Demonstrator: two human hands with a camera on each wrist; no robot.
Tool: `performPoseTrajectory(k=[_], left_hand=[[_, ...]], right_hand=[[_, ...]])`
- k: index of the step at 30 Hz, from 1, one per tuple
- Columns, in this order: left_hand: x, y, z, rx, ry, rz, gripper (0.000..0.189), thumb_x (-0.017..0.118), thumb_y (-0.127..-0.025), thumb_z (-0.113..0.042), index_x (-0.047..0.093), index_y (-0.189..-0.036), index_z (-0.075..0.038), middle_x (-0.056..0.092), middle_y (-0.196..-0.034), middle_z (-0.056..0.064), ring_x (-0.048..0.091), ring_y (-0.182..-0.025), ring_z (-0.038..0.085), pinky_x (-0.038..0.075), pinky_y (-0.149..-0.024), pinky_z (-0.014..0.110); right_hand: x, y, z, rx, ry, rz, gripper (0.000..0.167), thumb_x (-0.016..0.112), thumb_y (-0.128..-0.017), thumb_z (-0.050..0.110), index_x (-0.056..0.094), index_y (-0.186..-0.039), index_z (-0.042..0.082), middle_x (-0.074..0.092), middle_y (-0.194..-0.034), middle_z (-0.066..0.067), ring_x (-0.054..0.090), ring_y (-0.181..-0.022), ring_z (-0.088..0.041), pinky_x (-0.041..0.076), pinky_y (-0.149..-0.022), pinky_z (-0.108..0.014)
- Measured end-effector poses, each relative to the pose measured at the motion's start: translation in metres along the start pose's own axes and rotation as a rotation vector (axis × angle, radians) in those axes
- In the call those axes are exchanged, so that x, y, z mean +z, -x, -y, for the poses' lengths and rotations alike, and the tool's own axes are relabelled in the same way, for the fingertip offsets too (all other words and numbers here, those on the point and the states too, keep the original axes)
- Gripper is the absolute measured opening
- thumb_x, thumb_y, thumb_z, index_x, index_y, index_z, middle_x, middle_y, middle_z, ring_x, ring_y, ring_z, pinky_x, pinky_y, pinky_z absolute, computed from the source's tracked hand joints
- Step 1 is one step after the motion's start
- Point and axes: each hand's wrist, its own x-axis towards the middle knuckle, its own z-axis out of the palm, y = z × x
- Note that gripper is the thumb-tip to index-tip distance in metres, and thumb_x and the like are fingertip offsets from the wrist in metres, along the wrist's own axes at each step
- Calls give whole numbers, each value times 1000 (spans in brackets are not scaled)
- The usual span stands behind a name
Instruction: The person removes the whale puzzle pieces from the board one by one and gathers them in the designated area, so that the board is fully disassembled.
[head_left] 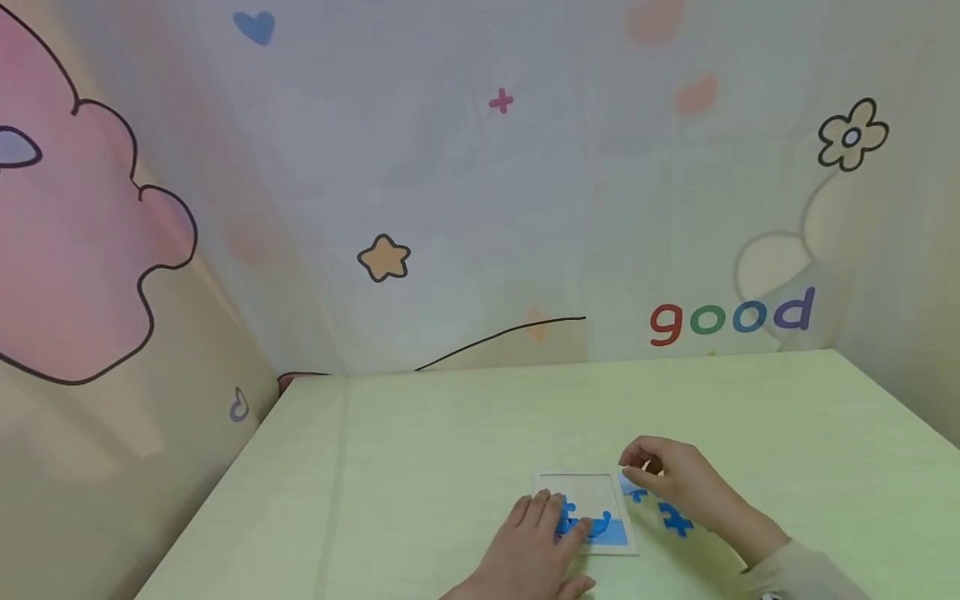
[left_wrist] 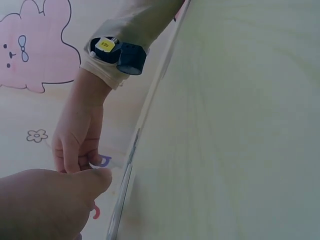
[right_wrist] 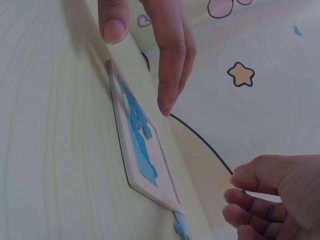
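A white-framed puzzle tray [head_left: 588,487] lies on the table, partly filled with blue pieces in its lower half. Over its left side reaches my left hand [head_left: 528,542], fingers extended and hiding part of the picture; in the right wrist view these fingers [right_wrist: 172,60] point down above the tray. Beyond the tray's upper right corner hovers my right hand [head_left: 671,475], fingers loosely bent with thumb near the index finger and no piece visible in it. Below it, a light and dark blue puzzle piece [head_left: 637,493] lies against the tray's right edge.
Another blue puzzle piece [head_left: 676,519] lies on the table right of the tray, below my right forearm. A patterned cloth wall [head_left: 465,208] stands behind the pale green table [head_left: 420,450]. A dark wrist camera [left_wrist: 131,59] is strapped over the right sleeve.
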Motion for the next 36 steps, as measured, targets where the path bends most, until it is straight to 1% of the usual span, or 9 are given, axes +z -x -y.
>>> performPoseTrajectory(k=[5, 13, 15, 19, 21, 23, 27, 30, 36], left_hand=[[2, 6, 0, 11, -8, -50, 56, 29, -98, -61, 49, -138, -28, 50, -136, 8, 49, -127, 22, 42, -103, 35], [5, 8, -1, 38, 47, -6, 59, 23, -99, -61, 49, -137, -24, 51, -134, 6, 48, -126, 19, 43, -102, 34], [7, 8, -3, 50, 40, -30, 60, 21, -99, -61, 49, -136, -22, 52, -132, 6, 49, -124, 18, 44, -101, 33], [13, 9, -5, 71, -8, -126, 61, 21, -100, -59, 51, -133, -19, 55, -127, 6, 53, -120, 18, 46, -98, 31], [14, 10, -5, 75, -12, -147, 61, 20, -100, -59, 51, -134, -18, 56, -128, 7, 53, -120, 19, 47, -97, 31], [14, 10, -5, 76, 8, -120, 64, 18, -100, -60, 50, -136, -18, 55, -131, 8, 53, -122, 19, 47, -99, 31], [12, 11, -5, 71, 72, -6, 74, 13, -95, -69, 45, -141, -20, 49, -139, 7, 48, -129, 19, 44, -103, 32], [13, 11, -5, 76, 75, 20, 78, 14, -93, -72, 44, -142, -21, 48, -140, 7, 47, -131, 19, 43, -105, 32], [19, 12, -6, 112, -3, -108, 71, 23, -95, -68, 50, -136, -17, 54, -130, 6, 52, -121, 18, 46, -99, 30]], right_hand=[[6, -3, 8, -17, -10, -7, 8, 66, -89, 14, 67, -95, 9, 64, -84, 4, 52, -73, -5, 45, -63, -20], [17, -7, 16, -97, -11, -3, 9, 67, -89, 12, 66, -96, 7, 63, -85, 4, 52, -73, -2, 45, -63, -19], [20, -8, 17, -93, -21, 6, 9, 67, -89, 13, 66, -96, 8, 63, -86, 4, 53, -73, -2, 45, -64, -19], [25, -10, 20, -83, -30, 20, 9, 67, -89, 14, 66, -97, 9, 63, -88, 4, 53, -75, -3, 46, -66, -18], [27, -11, 22, -94, -35, 21, 10, 67, -89, 14, 67, -97, 8, 63, -89, 3, 53, -75, -3, 46, -66, -19], [30, -12, 23, -106, -44, 29, 10, 67, -89, 14, 67, -97, 8, 64, -90, 3, 53, -75, -3, 46, -66, -19], [36, -14, 25, -96, -75, 67, 11, 66, -89, 14, 67, -97, 7, 63, -88, 2, 52, -75, -4, 45, -65, -19], [40, -14, 26, -77, -94, 93, 12, 67, -89, 14, 66, -98, 7, 63, -87, 2, 51, -74, -5, 44, -63, -19], [48, -16, 27, -82, -108, 103, 18, 68, -87, 12, 64, -103, 4, 61, -84, 2, 49, -71, -5, 43, -61, -20]])
